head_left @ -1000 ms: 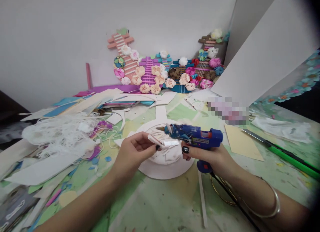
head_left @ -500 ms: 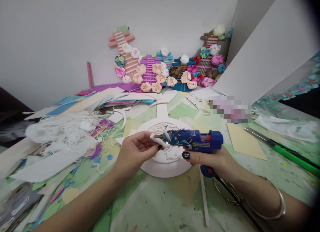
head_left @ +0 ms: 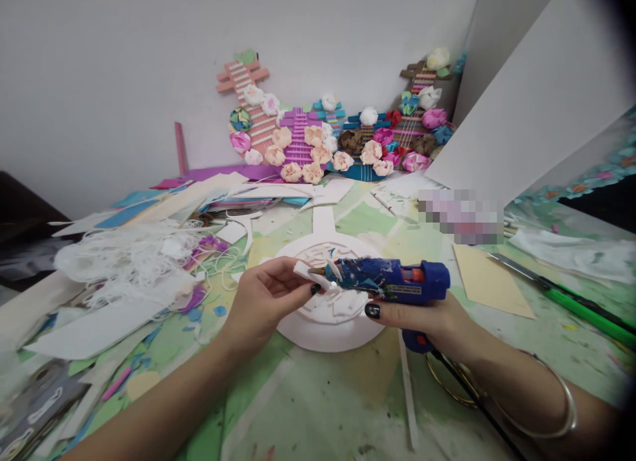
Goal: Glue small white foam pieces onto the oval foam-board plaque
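My right hand (head_left: pixel 422 318) is wrapped round a blue hot glue gun (head_left: pixel 397 279), its nozzle pointing left. Between the thumb and fingers of my left hand (head_left: pixel 271 299) is a small white foam strip (head_left: pixel 303 271), and the nozzle tip is at this strip. Beneath both hands lies a white guitar-shaped cutout (head_left: pixel 322 338) with a round body and a straight neck running away from me. Small white pieces cover a raised round area in its middle, partly hidden by the glue gun and my fingers.
Paper-flower guitars (head_left: pixel 298 143) lean on the back wall. At left are tangled white string (head_left: pixel 124 259) and paper scraps. A green utility knife (head_left: pixel 581 305) and a cream card (head_left: pixel 489 282) lie at right. A thin white strip (head_left: pixel 408 395) lies in front.
The glue gun and my right hand have shifted slightly right. The nozzle stays at the white strip, whose end now stands out a little farther left. The view has moved slightly.
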The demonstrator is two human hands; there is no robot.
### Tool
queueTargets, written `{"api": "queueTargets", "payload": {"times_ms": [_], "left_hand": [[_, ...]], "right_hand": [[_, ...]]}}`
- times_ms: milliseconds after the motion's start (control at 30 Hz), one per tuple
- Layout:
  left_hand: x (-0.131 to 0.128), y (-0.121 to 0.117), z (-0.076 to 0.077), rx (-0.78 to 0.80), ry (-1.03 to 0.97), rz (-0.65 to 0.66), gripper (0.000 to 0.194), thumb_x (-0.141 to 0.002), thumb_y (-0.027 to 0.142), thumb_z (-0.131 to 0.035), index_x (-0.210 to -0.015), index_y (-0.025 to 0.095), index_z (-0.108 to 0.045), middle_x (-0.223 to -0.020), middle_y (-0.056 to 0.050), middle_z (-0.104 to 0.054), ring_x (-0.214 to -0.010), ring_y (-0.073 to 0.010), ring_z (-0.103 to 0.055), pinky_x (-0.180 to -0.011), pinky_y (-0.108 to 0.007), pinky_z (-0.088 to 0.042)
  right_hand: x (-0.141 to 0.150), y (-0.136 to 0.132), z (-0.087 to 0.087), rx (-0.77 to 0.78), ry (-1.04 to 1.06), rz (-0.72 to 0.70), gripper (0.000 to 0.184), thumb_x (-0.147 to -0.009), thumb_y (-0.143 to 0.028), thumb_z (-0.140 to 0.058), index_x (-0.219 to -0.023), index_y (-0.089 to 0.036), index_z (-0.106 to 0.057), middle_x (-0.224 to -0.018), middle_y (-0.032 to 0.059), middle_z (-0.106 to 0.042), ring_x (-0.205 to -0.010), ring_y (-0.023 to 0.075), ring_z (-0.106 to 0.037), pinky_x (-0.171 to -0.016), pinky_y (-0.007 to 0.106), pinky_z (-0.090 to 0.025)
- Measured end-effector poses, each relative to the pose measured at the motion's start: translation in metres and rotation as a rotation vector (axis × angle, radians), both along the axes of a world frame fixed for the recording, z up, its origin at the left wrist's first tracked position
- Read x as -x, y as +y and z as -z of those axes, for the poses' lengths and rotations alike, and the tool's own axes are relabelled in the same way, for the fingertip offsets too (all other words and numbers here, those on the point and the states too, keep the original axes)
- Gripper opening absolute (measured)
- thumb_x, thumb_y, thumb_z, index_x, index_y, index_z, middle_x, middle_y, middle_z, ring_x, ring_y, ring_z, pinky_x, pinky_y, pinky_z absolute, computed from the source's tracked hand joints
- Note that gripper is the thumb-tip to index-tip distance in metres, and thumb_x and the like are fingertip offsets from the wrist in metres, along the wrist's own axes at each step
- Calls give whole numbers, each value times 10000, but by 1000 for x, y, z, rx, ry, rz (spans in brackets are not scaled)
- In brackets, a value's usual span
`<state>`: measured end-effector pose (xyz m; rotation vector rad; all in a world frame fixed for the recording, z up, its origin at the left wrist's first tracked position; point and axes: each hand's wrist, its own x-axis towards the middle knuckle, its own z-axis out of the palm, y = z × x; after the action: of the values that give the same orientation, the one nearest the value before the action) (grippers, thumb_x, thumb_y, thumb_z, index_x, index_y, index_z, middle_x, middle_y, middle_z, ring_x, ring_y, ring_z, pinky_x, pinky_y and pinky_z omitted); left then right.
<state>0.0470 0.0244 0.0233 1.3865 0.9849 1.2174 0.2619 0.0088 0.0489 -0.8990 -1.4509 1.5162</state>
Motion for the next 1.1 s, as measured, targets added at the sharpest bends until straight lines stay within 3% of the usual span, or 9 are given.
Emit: {"api": "queueTargets", "payload": {"times_ms": [267,400,633,800,1000,1100], "left_hand": [[4,-1,-4,9,47,-85,165,-688,204,-729,-835,146,-680,-774,-45,-726,-740,-174,-687,-706,-234,-553],[6,0,-3,16,58,-111,199,-683,230,-733,-853,141,-682,-779,-63,-728,-733,-194,-687,-713,-274,-557],[8,1,-4,22,31,-120,230,-675,260,-748,-864,145,-686,-791,-61,-728,-734,-189,-681,-710,-264,-546],[11,3,-4,-2,59,-175,220,-672,268,-748,-840,142,-681,-780,-57,-722,-732,-178,-673,-699,-244,-531],[16,8,-6,-38,117,-209,217,-692,282,-723,-859,157,-664,-835,-50,-718,-753,-162,-659,-676,-225,-506],[18,14,-10,-109,266,-262,172,-690,255,-701,-828,159,-669,-818,-42,-714,-713,-151,-643,-647,-224,-486]], "right_hand": [[-1,-1,0,3,-45,65,183,-622,-244,-754,-802,-214,-742,-715,17,-709,-767,219,-670,-729,314,-554],[-1,-2,0,-6,-66,72,200,-620,-265,-755,-809,-203,-741,-737,34,-708,-751,228,-665,-722,340,-553],[-1,0,0,-23,-45,28,242,-650,-248,-740,-892,-249,-739,-741,4,-701,-786,198,-652,-717,281,-527],[-2,2,1,-102,-174,34,202,-673,-244,-711,-868,-191,-722,-786,31,-686,-795,213,-631,-688,286,-509],[-6,4,1,-181,-314,112,153,-675,-271,-702,-752,-142,-670,-608,6,-583,-552,130,-510,-491,235,-420],[-9,6,-1,-221,-292,180,195,-682,-288,-700,-822,-152,-689,-595,0,-564,-538,121,-481,-473,232,-411]]}}
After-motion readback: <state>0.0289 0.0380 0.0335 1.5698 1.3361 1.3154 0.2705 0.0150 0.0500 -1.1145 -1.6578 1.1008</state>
